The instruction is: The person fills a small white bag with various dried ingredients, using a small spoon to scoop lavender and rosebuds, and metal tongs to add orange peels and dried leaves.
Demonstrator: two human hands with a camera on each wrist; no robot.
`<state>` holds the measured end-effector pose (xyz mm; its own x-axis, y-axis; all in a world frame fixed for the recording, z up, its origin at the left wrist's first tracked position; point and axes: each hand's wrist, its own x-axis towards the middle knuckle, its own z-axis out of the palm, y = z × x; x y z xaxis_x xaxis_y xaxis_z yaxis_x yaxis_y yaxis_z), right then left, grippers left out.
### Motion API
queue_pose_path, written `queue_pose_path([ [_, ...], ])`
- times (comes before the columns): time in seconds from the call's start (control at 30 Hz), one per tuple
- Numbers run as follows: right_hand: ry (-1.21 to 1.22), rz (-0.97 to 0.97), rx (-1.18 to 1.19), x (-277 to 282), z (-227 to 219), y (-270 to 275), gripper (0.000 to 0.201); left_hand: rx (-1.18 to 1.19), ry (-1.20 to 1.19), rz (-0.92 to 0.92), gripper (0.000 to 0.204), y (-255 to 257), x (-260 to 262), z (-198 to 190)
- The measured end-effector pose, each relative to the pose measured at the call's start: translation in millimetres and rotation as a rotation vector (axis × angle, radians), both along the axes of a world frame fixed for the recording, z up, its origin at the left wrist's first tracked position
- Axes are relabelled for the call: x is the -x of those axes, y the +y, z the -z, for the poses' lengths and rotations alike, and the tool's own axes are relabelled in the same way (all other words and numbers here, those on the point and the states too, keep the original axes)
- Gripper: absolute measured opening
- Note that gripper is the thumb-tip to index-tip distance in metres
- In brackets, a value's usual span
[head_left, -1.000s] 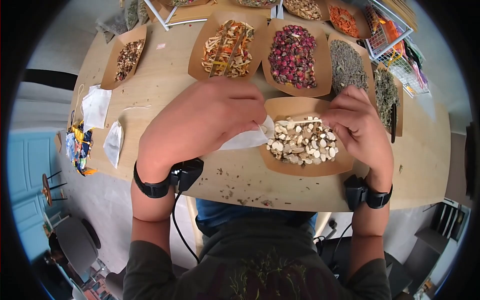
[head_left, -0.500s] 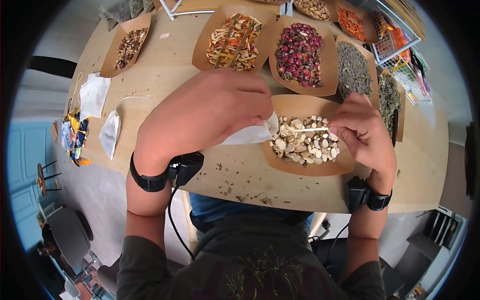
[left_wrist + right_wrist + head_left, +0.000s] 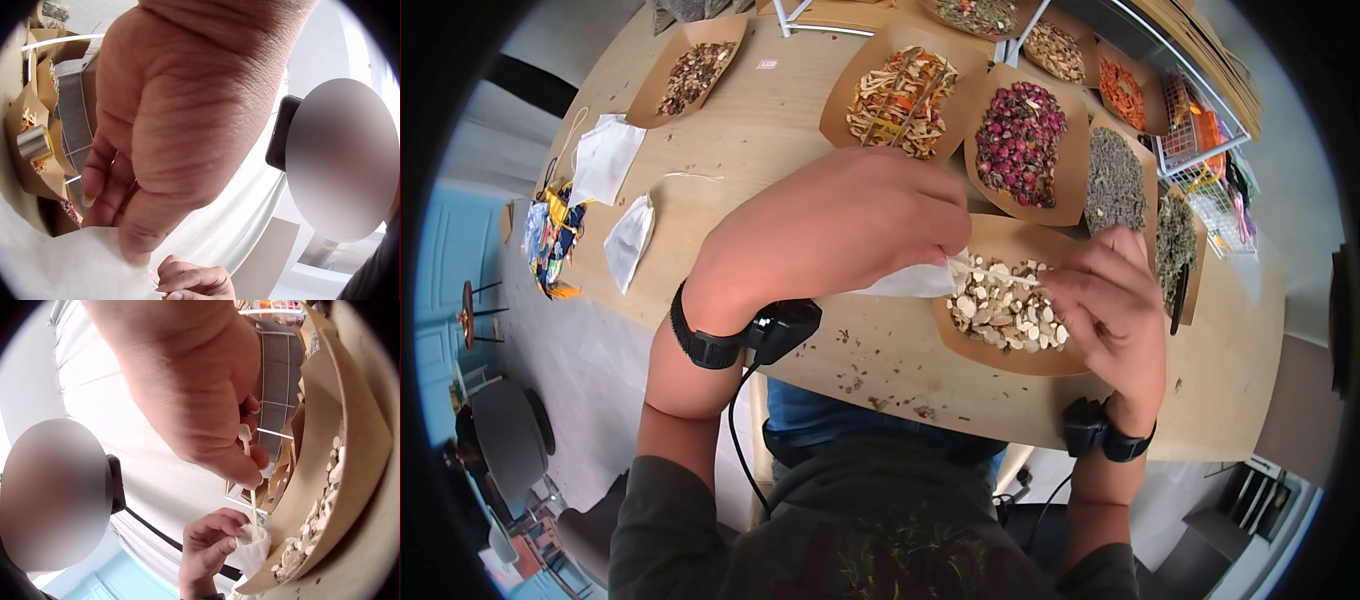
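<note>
Clock centred on the brown paperboard tray (image 3: 1020, 363) of pale, roundish dried slices (image 3: 1005, 318) near the close edge of the light wooden table (image 3: 755, 150); twelve away from the person.

At ten o'clock, left hand (image 3: 840, 228): fingers closed together with the thumb, pinching the thin white fabric pouch (image 3: 905, 281) near its mouth. Pouch held beneath the hand, its mouth end over the tray's nine o'clock side.

At three o'clock, right hand (image 3: 1112, 308): fingertips and thumb pressed together on the thin cream-white strip (image 3: 254, 500), small wide end jutting past the thumb. Strip stretched above the slices toward nine, far end at the pouch's mouth; hard to tell how far inside.

Strapped to each wrist, a small black camera (image 3: 788, 330).

At eleven, a brown paperboard tray of orange and cream shreds (image 3: 840, 100), with silver metal tongs with a yellow band (image 3: 887, 128) lying on top. At twelve, a brown paperboard tray of dark pink dried rosebuds (image 3: 1040, 211). Between one and two, a tray of grey-green dried herb (image 3: 1148, 190); at two, a tray of darker green dried sprigs (image 3: 1198, 262).

At ten, well apart, a brown paperboard tray of mixed brown chips (image 3: 650, 105). Past nine, flat white pouches (image 3: 607, 160), a white pointed pouch (image 3: 631, 243) and a colourful patterned fabric bundle (image 3: 553, 240). At eight, scattered brown crumbs (image 3: 923, 411).
</note>
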<state>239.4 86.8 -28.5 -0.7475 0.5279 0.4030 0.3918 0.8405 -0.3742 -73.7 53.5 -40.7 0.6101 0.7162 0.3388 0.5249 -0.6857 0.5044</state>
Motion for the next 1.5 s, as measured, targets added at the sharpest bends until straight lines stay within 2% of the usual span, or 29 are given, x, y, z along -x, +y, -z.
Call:
queue_pose_path([
  [0.07, -0.022, -0.021, -0.042, -5, -6, 0, 0.019, -0.008, -0.003, -0.009, 0.014, -1, -1, 1],
  [0.17, -0.014, 0.104, 0.057, -20, -11, 6, 0.015, -0.034, 0.013, 0.007, 0.016, -1, -1, 1],
  [0.27, -0.15, 0.065, 0.136, -34, -9, 13, 0.013, -0.022, -0.001, -0.004, 0.018, -2, 0, 2],
  [0.4, -0.188, 0.036, 0.165, -30, 0, 14, 0.012, -0.037, 0.036, -0.004, 0.019, -1, 0, 3],
  [0.47, -0.185, -0.004, 0.255, -22, 2, 11, 0.011, -0.04, 0.049, -0.003, 0.019, -2, 0, 3],
  [0.9, -0.117, -0.012, 0.325, -29, 11, 21, 0.008, -0.021, 0.026, 0.013, 0.017, -1, 0, 3],
  [0.97, -0.044, 0.008, 0.354, -30, 10, 21, 0.008, -0.032, 0.027, 0.017, 0.017, -1, 0, 3],
  [1.1, 0.018, 0.044, 0.34, -18, 4, 14, 0.01, -0.027, 0.0, 0.009, 0.017, -1, 0, 4],
  [1.27, 0.067, 0.07, 0.017, -5, 2, 4, 0.013, -0.028, 0.018, 0.013, 0.018, -1, -1, 4],
  [1.37, 0.054, 0.135, 0.024, -15, 2, 11, 0.014, -0.022, 0.009, 0.009, 0.018, -2, -1, 5],
  [1.5, -0.052, 0.116, 0.052, -16, 13, 14, 0.016, -0.043, 0.028, 0.012, 0.018, 0, 0, 4],
])
